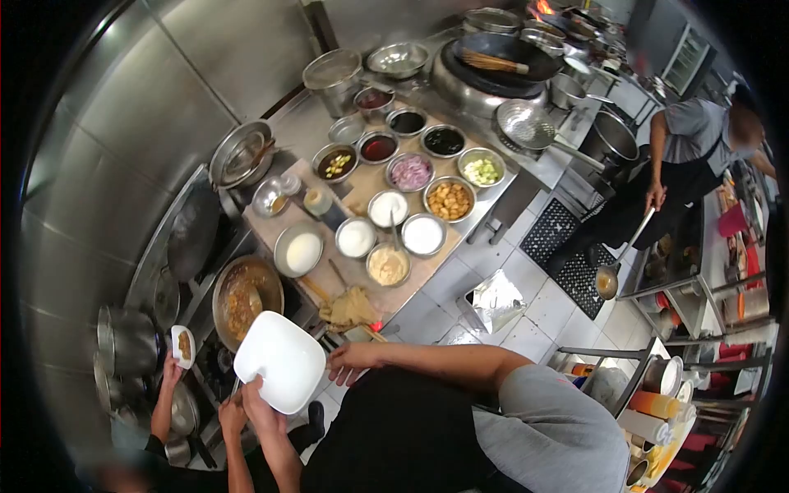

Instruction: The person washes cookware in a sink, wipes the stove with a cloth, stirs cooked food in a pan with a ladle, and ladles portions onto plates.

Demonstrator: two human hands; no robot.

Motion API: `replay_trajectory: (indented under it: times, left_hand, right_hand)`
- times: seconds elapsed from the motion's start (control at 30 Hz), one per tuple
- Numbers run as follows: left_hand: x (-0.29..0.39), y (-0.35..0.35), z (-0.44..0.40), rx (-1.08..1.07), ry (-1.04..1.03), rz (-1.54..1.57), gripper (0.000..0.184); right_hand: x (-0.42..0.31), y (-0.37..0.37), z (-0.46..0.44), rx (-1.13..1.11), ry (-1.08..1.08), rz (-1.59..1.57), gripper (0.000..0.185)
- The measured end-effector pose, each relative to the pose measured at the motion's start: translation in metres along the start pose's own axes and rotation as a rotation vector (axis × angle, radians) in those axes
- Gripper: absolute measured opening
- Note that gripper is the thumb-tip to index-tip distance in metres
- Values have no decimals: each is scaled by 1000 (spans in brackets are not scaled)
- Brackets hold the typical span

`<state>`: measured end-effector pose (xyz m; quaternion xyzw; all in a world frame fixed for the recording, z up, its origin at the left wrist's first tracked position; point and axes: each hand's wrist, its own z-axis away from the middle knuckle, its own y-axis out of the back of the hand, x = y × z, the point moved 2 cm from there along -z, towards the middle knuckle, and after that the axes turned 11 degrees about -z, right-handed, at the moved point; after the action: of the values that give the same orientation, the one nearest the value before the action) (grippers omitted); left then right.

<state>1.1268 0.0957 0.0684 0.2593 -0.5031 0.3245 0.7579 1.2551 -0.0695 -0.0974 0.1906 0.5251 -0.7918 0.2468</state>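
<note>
My left hand (265,404) grips a white square plate (283,357) by its near edge, thumb on top. The plate is tilted beside a wide pan (228,287) of brown saucy food with a ladle in it. Held out to the right of the plate, my right hand (355,361) has its fingers loosely apart with nothing in them. A crumpled tan cloth (349,310) lies at the counter's edge just beyond it. At the left, a co-worker's hand (172,370) holds a small white dish (183,347); that person's other hand (233,417) is closed near my left hand.
Several metal bowls of ingredients, including chopped red onion (410,172) and fried golden pieces (449,200), stand on the counter (316,234). A wok (508,56) sits on the far stove. Another person at right holds a ladle (606,282). A foil-covered tray (496,301) is low beside the counter.
</note>
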Motion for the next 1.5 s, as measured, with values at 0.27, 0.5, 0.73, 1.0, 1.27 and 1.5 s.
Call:
replay_trajectory:
  times: [0.27,0.5,0.73,1.0,1.27,1.5]
  left_hand:
    - [36,59,6,185,-94,102,55]
    - [46,143,6,371,-205,167,56]
    - [-2,244,-25,529,-145,309,57]
    - [-74,330,-83,587,94,321,53]
    - [-189,378,-144,243,266,102,46]
    - [-191,336,-190,-179,263,-87,38]
  right_hand:
    - [6,-30,-64,-154,-154,-132,60]
    - [44,-51,-166,40,-158,-193,71]
    - [77,-101,-265,186,-251,-208,99]
    - [74,-128,-309,304,-1,-467,37]
    - [-56,-77,-162,695,205,985,42]
    - [-109,-126,-184,638,222,1794,57]
